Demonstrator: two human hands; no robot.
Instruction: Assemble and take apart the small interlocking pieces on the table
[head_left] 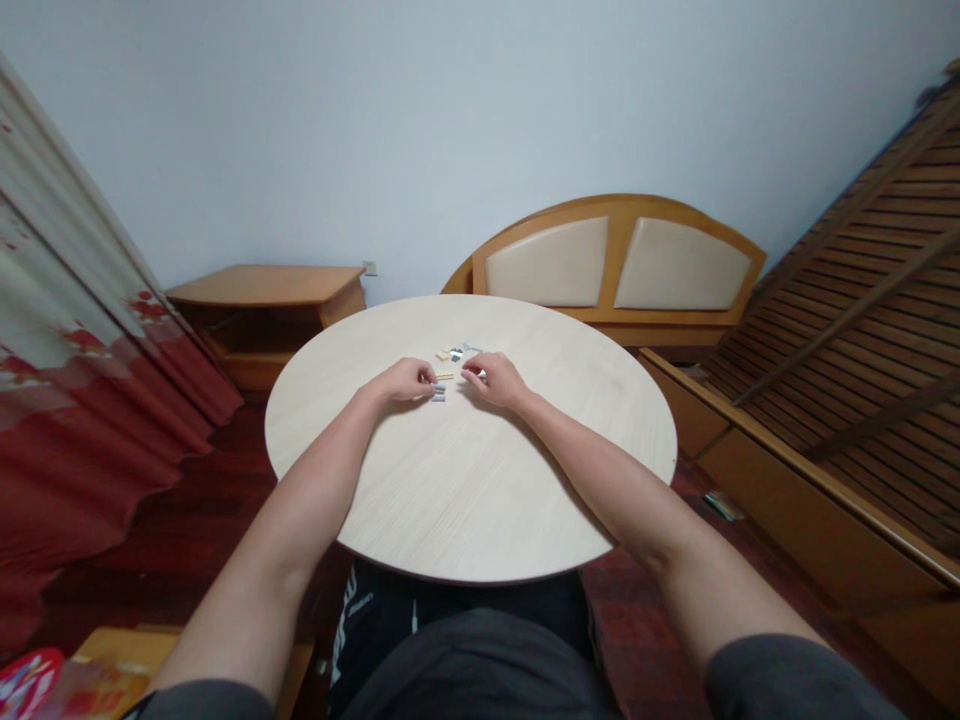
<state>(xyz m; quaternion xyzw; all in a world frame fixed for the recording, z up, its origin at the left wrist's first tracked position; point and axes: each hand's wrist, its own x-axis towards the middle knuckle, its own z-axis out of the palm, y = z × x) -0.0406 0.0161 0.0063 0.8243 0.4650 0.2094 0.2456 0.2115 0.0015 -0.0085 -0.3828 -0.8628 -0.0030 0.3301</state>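
Observation:
My left hand (pixel 412 380) is over the middle of the round table, with thumb and fingers pinched together at the end of a small grey piece (pixel 439 387). A second grey piece (pixel 438 399) lies just below it. Thin yellowish sticks (pixel 445 376) rest on the table between my hands. Across from them, my right hand (pixel 496 380) is curled, its thumb and index finger apart, and I see nothing held in it. Beyond the fingers is a small cluster of pale yellow pieces (pixel 442 355), black pieces (pixel 456 355) and grey pieces (pixel 472 348).
The round pale table (pixel 480 500) stands before my lap. Behind it are a wooden headboard (pixel 613 230) and a low wooden cabinet (pixel 266 285). A red and white curtain (pixel 82 400) hangs left. Slatted wooden panels (pixel 862 290) and a bed rail (pixel 787 470) stand right.

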